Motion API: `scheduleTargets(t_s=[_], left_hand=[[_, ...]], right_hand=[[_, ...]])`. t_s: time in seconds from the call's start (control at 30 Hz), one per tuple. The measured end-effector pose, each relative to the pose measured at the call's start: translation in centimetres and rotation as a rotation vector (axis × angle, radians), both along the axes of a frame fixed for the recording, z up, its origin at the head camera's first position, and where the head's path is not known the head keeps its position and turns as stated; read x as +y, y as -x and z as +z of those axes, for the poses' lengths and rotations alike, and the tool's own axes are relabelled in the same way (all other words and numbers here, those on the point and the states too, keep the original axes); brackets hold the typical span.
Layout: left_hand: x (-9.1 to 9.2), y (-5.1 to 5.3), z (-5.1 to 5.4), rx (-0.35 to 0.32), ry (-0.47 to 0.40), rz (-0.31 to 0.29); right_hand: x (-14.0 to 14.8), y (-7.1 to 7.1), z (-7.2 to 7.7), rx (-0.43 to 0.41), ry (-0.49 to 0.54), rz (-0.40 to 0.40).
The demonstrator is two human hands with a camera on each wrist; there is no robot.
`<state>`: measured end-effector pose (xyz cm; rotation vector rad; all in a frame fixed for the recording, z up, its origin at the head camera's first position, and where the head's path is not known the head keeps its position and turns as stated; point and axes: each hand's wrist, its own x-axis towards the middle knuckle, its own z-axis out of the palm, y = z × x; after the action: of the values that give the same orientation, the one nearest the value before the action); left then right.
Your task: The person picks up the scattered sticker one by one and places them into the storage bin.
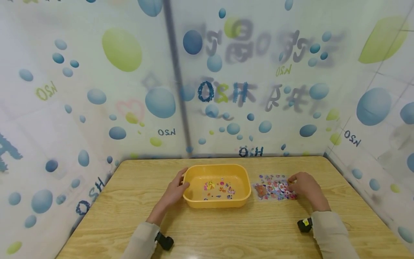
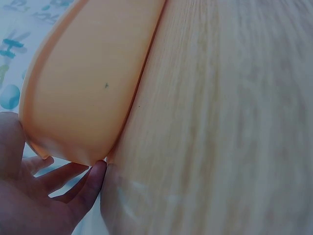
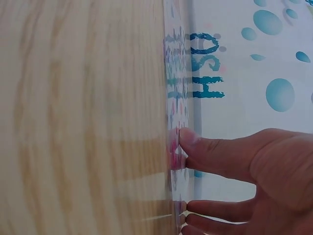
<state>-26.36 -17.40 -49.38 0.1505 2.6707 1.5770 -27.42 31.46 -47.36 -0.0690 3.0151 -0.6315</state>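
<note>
A yellow plastic tub (image 1: 217,204) stands on the wooden table, with several small colourful stickers (image 1: 210,185) on its floor. My left hand (image 1: 174,189) holds the tub's left end, thumb over the rim. In the left wrist view, the fingers (image 2: 90,183) curl against the tub's outer wall. Right of the tub lies a clear sheet of stickers (image 1: 278,191), crowded with bright prints and a brown bear at its left. My right hand (image 1: 305,186) pinches at the sheet's right part with thumb and forefinger. Its other fingertips touch the sheet in the right wrist view.
The wooden table (image 1: 223,230) reaches back to a pale curtain (image 1: 207,129) printed with blue and green drops. More of this sheeting stands along both sides. A small dark camera (image 1: 165,241) is strapped on the left wrist, another (image 1: 304,225) on the right.
</note>
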Motion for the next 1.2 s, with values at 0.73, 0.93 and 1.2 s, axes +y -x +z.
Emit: scheduleTargets(t_s=[0.73,0.93,1.2], left_hand=[[-0.05,0.16,-0.16,0.004,-0.010,0.000],[-0.04,0.06,-0.11,0.001,-0.005,0.003],[-0.06,0.03,-0.06,0.005,-0.005,-0.004]], right_hand=[[-0.67,-0.45,0.17,0.035,0.100,-0.017],[-0.43,-0.16,0.03,0.009,0.121,-0.023],[-0.02,0.29,-0.60,-0.019,0.258,-0.028]])
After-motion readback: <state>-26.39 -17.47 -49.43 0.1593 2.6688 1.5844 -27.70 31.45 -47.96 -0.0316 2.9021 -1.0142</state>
